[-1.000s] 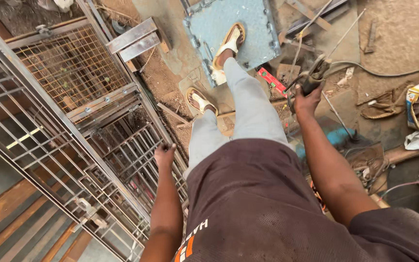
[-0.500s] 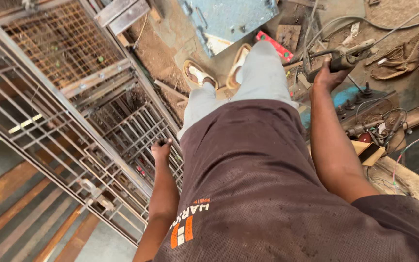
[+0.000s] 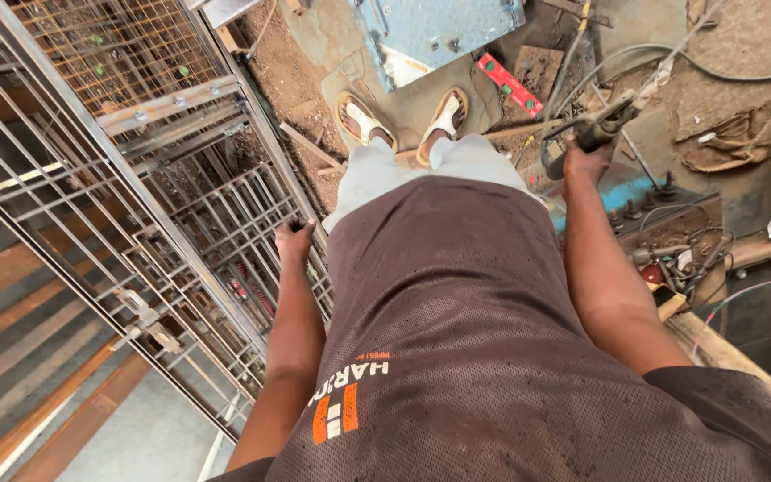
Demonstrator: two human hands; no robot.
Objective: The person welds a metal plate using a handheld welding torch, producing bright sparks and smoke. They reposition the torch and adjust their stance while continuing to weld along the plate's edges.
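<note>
Looking down a standing person's body: the left hand (image 3: 294,239), at nine o'clock, is clenched on a bar of the leaning steel gate frame (image 3: 136,196), steadying it. The right hand (image 3: 587,161), at one o'clock, is wrapped around a welding electrode holder (image 3: 601,129), cable trailing away.
</note>
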